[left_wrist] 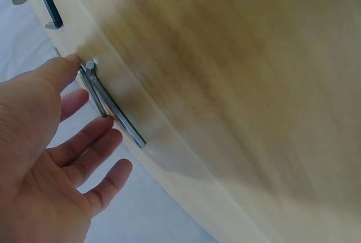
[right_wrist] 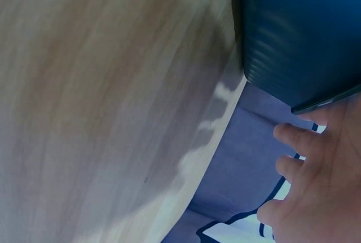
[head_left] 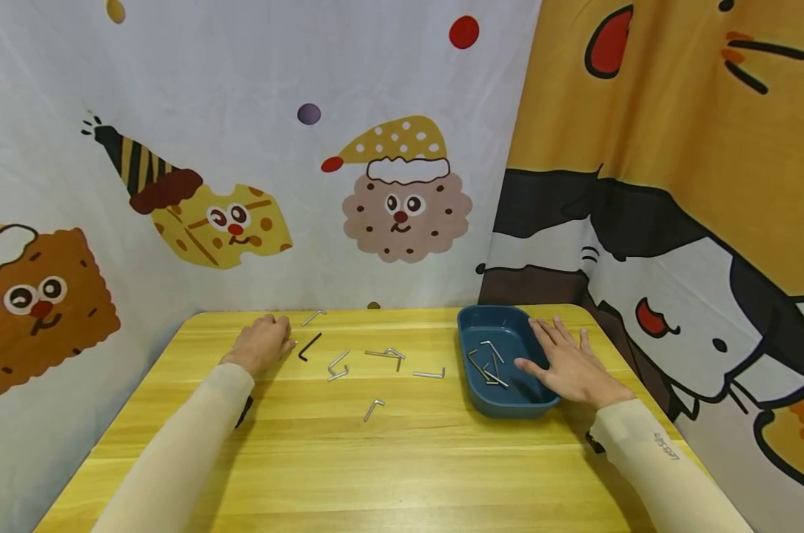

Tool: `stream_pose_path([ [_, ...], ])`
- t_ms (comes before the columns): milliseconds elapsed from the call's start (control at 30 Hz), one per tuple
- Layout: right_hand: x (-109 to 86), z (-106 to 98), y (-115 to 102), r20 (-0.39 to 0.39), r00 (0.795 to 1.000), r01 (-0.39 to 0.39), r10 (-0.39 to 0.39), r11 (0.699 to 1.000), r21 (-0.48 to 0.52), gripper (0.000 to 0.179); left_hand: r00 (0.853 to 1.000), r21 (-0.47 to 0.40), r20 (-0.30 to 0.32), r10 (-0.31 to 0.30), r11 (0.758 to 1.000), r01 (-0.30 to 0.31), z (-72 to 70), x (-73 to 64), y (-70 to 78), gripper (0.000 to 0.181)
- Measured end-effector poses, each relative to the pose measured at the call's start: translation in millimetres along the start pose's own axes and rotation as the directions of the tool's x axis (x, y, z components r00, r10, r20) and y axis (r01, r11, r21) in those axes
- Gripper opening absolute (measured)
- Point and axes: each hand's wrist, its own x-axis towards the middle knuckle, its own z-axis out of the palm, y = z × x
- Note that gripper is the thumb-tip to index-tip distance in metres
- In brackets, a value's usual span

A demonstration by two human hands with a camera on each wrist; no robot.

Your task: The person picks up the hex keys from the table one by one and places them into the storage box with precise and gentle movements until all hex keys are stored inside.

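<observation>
My left hand (head_left: 260, 345), fingers bent down, is at the table's back left. In the left wrist view its thumb and fingertips are at two silver hex keys (left_wrist: 119, 107); the head view hides these behind the hand. The thinner key appears pinched, though the contact is partly hidden. A black hex key (head_left: 310, 346) lies just right of this hand. My right hand (head_left: 571, 370) rests with spread, straight fingers on the right rim of a blue plastic box (head_left: 502, 409). Several hex keys (head_left: 488, 364) lie inside the box.
Loose silver hex keys are scattered mid-table: one near the back edge (head_left: 313, 317), an adjacent pair (head_left: 338, 364), a crossed group (head_left: 389, 354), one near the box (head_left: 429, 374) and one closer to me (head_left: 373, 410). A printed curtain (head_left: 242, 111) hangs behind the wooden table (head_left: 402, 474).
</observation>
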Motion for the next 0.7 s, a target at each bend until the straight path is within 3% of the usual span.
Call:
stream_pose_path([
  [333, -0.5, -1, 0, -0.005, 1.0, 0.006, -0.006, 1.0, 0.004, 0.11, 0.999, 0.007, -0.006, -0.034, 0.999, 0.034, 1.5, -2.5, -1.1, 0.04],
  [700, -1.6, -1, -2, -0.018, 1.0, 0.01, -0.01, 1.0, 0.004, 0.109, 0.995, 0.048, -0.099, -0.005, 0.999, 0.01, -1.1, -8.2, 11.3, 0.042],
])
